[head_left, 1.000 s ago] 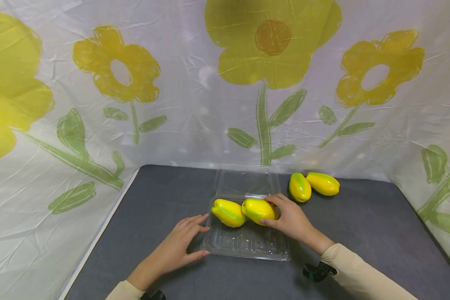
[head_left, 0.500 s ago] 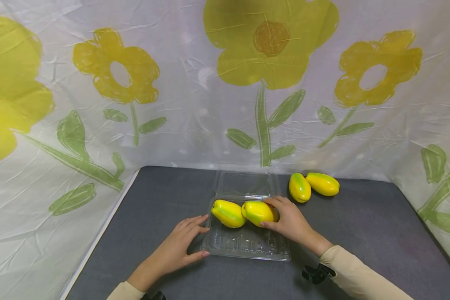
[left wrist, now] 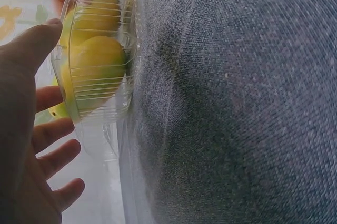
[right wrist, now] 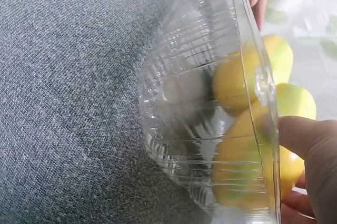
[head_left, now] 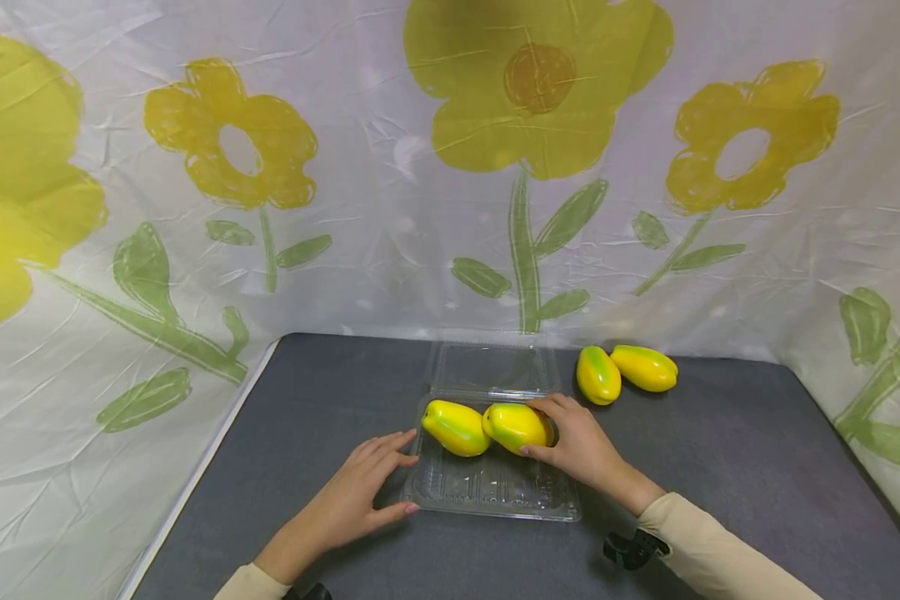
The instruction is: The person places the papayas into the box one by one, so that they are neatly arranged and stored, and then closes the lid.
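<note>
Flowered backdrop (head_left: 375,250), grey tabletop (head_left: 720,467) under container (head_left: 487,492)

Surface covering: dark grey woven cloth (head_left: 705,467), far corners rounded.
Left edge: narrow white border (head_left: 197,470).
Backdrop: creased white sheet (head_left: 390,275), hanging behind the far edge and along both sides; printed.
Far edge, above the middle: large yellow flower (head_left: 480,83), orange-brown centre, green stem (head_left: 523,250) with leaves.
Far left corner, above: smaller golden-yellow flower (head_left: 281,133), white centre.
Far right corner, above: similar golden-yellow bloom (head_left: 783,142).
Beyond left edge: large yellow blossom (head_left: 33,167), partly out of view.
Beyond right edge: green stalk (head_left: 887,373), two leaves.
</note>
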`<state>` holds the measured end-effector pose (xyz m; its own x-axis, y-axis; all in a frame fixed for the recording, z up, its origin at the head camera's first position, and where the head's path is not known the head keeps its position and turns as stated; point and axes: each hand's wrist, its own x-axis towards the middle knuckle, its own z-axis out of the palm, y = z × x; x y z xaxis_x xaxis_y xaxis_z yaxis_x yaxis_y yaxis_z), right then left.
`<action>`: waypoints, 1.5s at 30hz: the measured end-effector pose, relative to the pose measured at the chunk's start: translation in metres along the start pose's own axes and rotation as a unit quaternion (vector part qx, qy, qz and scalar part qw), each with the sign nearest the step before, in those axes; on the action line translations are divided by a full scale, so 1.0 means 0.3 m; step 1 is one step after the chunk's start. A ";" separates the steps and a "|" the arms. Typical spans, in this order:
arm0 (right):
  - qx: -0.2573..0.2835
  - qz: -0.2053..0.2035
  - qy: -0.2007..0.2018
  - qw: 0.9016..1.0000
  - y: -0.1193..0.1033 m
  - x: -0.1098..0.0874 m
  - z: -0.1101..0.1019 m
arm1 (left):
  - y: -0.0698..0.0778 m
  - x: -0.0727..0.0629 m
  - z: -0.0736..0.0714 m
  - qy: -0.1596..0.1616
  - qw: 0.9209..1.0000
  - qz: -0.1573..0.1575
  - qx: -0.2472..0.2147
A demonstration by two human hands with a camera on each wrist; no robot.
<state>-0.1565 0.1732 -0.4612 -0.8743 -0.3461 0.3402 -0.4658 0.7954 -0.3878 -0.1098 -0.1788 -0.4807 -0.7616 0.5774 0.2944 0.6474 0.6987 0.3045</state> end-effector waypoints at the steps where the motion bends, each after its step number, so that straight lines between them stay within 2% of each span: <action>1: 0.001 -0.001 0.000 1.000 0.000 0.000 0.000 | 0.000 0.000 0.001 -0.001 1.000 -0.001 0.000; 26: -0.005 0.000 -0.002 1.000 -0.002 -0.006 -0.003 | -0.001 -0.003 0.001 0.013 1.000 0.012 0.005; 38: -0.024 -0.008 0.009 1.000 -0.003 -0.004 -0.002 | 0.001 0.002 -0.004 0.004 1.000 0.004 0.006; 45: -0.029 -0.016 0.001 0.999 -0.002 -0.005 -0.002 | 0.002 -0.001 -0.006 0.002 1.000 0.004 0.000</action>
<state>-0.1547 0.1734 -0.4610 -0.8586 -0.3710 0.3537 -0.4851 0.8111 -0.3268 -0.1092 -0.1793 -0.4790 -0.7565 0.5806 0.3011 0.6531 0.6942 0.3025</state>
